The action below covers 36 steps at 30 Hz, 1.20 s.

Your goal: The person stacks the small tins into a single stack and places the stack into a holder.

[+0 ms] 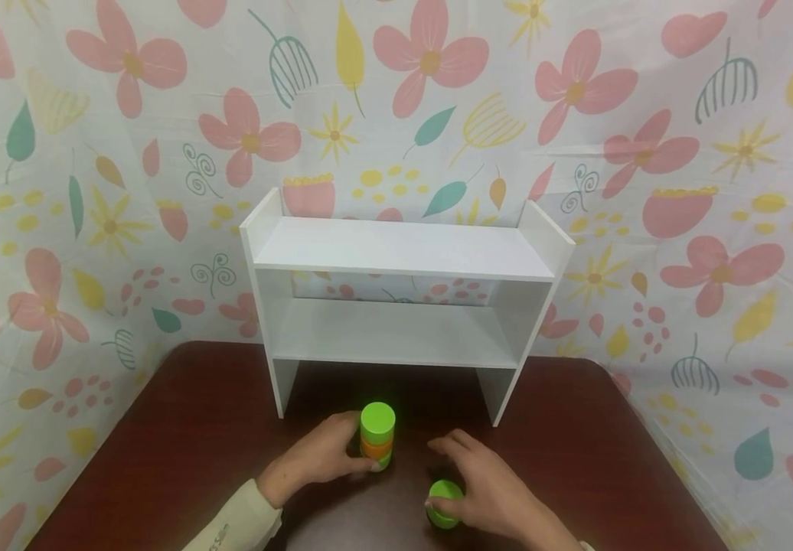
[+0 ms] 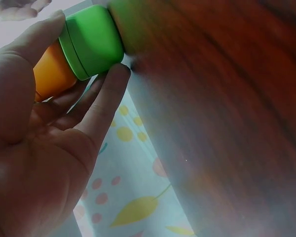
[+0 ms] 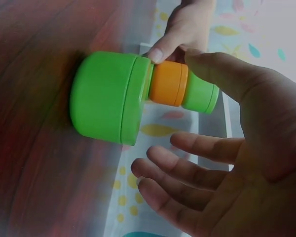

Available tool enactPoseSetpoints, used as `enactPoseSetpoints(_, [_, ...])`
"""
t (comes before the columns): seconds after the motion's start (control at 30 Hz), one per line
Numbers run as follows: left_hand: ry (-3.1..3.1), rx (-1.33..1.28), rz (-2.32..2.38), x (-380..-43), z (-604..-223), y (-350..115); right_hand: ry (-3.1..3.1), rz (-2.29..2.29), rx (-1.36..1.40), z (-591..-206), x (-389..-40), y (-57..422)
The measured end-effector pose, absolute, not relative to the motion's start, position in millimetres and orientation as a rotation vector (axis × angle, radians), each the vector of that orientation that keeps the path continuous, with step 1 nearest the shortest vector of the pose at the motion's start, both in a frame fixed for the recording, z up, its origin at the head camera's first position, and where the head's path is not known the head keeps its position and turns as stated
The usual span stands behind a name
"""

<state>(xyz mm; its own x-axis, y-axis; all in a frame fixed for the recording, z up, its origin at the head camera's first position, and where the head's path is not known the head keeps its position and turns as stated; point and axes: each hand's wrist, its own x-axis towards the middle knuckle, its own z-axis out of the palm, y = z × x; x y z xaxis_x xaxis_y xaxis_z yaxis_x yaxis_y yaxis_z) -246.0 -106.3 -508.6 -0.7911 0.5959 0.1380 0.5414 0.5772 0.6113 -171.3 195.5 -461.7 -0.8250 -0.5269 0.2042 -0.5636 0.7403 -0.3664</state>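
A short stack of small round lidded jars stands upright on the table: a green jar (image 1: 378, 419) on top, an orange jar (image 1: 374, 448) in the middle and a green jar (image 2: 92, 45) at the bottom. My left hand (image 1: 324, 450) holds the stack low down, thumb on the near side and fingers round the far side. To the right, a separate green jar (image 3: 106, 96) sits on the table. My right hand (image 1: 496, 482) is beside it, fingers spread and loosely bent, the thumb passing over its lid in the head view.
A white two-tier shelf (image 1: 396, 330) stands behind the jars at the back of the dark reddish-brown table (image 1: 176, 436). Its side panels (image 1: 507, 394) reach down to the tabletop. A flower-patterned cloth (image 1: 183, 138) hangs behind and at both sides.
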Motion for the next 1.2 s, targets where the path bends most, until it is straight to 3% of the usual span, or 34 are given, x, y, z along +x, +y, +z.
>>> enactPoseSetpoints(1.2, [2.721,0.952,1.001,-245,-507,-107,-2.978,0.781,0.958,-471,-162,206])
